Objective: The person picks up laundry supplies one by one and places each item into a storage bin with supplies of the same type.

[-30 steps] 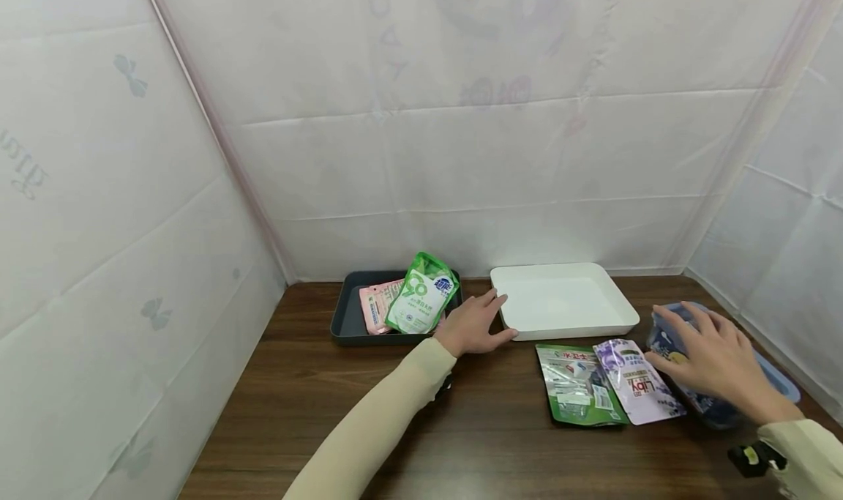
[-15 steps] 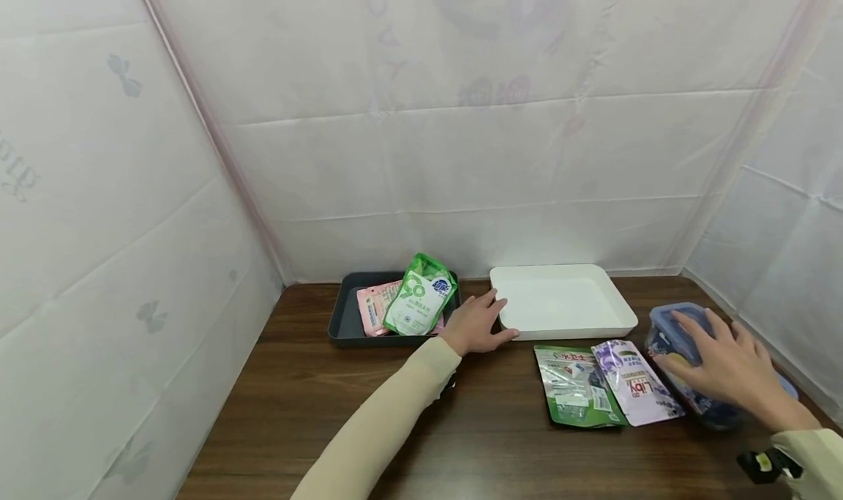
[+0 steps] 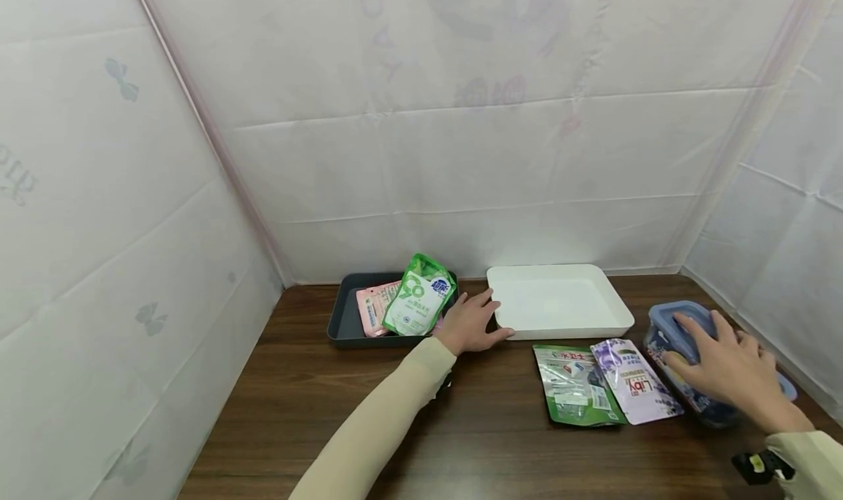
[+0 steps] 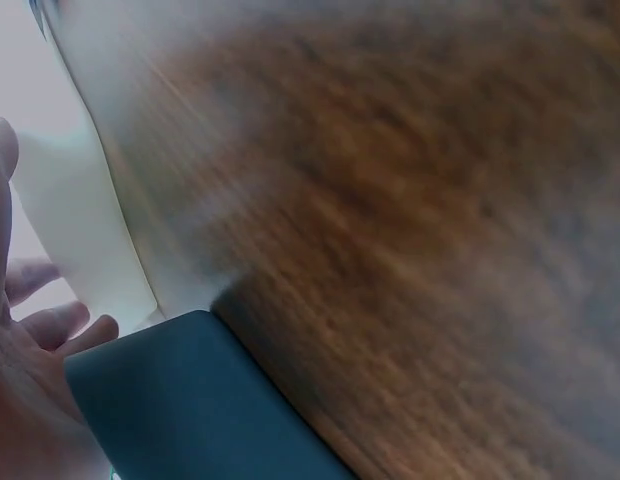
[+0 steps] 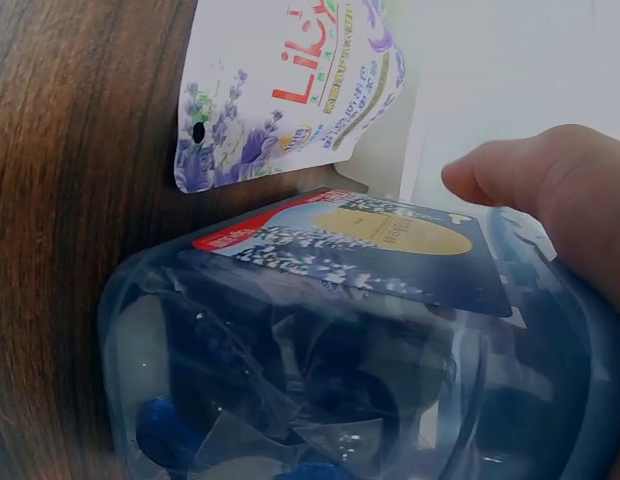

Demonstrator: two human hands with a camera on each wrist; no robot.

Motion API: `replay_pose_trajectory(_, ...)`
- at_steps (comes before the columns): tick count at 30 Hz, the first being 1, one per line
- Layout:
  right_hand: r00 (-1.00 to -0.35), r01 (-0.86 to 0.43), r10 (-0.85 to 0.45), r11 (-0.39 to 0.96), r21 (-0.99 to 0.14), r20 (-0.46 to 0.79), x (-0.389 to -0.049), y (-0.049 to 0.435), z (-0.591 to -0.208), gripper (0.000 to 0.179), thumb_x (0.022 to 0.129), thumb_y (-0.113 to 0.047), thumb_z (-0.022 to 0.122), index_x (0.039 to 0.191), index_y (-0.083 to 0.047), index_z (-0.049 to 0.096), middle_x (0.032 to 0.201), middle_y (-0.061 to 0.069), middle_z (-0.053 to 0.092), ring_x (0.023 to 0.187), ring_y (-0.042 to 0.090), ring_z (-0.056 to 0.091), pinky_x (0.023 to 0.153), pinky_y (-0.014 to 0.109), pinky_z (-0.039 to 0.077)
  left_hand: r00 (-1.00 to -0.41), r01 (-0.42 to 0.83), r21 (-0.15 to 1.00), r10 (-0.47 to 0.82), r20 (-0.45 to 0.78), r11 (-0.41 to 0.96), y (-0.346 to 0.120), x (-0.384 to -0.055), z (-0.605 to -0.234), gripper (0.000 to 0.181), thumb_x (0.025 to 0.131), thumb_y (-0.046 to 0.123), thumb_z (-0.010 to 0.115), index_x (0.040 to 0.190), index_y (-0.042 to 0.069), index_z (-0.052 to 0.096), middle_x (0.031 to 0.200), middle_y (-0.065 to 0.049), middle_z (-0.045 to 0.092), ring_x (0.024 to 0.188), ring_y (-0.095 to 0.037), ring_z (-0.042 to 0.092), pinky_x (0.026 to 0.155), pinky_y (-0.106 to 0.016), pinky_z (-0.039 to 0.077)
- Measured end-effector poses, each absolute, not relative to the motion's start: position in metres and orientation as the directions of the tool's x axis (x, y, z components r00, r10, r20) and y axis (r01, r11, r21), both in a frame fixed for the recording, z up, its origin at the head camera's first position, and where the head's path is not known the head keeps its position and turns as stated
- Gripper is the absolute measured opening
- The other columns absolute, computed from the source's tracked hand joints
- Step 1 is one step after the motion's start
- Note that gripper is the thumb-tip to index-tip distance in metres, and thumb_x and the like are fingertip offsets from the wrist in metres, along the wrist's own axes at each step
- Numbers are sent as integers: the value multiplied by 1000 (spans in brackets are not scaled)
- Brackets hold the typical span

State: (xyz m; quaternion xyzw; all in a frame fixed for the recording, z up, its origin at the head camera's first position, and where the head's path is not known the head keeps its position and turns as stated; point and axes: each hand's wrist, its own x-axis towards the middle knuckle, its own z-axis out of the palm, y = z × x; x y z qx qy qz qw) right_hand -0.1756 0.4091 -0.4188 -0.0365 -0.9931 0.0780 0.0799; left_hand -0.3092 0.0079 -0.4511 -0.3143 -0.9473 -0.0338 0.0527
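Right of the pouches on the worktop [image 3: 487, 441], my right hand [image 3: 734, 368] spreads wide over the blue tub [image 5: 310, 330], fingers across the lid [image 3: 681, 321] and thumb stretched along the near edge; nothing is clasped, and whether the fingertips bear on the lid I cannot tell. My left hand [image 3: 469, 323] reaches past the dark tray [image 3: 342, 321], its fingers parted and loose at the near end of the white tray [image 3: 560, 302], with no grip taken. A good hold, in my judgement, calls for thumb and fingers on opposite walls below the lid, since pulling on the lid alone might pop it; a level lift, clear of the purple-and-white pouch [image 3: 637, 381] just beside it, seems wise, the smooth plastic probably being slippery. The tub is box-shaped with rounded corners, its walls see-through and bluish, its label [image 5: 390, 250] dark with pale sprigs, a yellow oval and a red corner; inside lie dark blue shapes and something clear and crinkled, too blurred to name.
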Motion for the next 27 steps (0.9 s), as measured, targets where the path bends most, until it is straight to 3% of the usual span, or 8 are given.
replay_pose_trajectory(5, -985, 58, 82, 986, -156, 155, -176, 410, -418, 85, 96, -59, 60, 159, -11, 30, 151, 46, 15, 108, 79, 31, 74, 85, 30, -807, 588, 77, 577, 127, 805, 7, -310, -453, 68, 103, 66, 44, 149, 17, 55, 163, -7, 39, 146, -21, 43, 123, -47, 26)
replay_pose_trajectory(14, -982, 60, 90, 982, -180, 166, -176, 409, -419, 81, 94, -44, 67, 159, -11, 31, 151, 45, 16, 110, 79, 30, 77, 86, 27, -816, 573, 82, 558, 150, 815, 6, -310, -454, 68, 101, 67, 45, 147, 18, 58, 162, -5, 41, 146, -22, 42, 122, -54, 25)
replay_pose_trajectory(27, -984, 59, 89, 980, -190, 153, -177, 410, -419, 82, 95, -46, 65, 160, -11, 29, 152, 45, 14, 107, 79, 31, 74, 84, 28, -812, 581, 117, 564, 151, 805, 4, -312, -456, 68, 101, 67, 46, 147, 18, 57, 163, -6, 40, 143, -20, 47, 123, -56, 22)
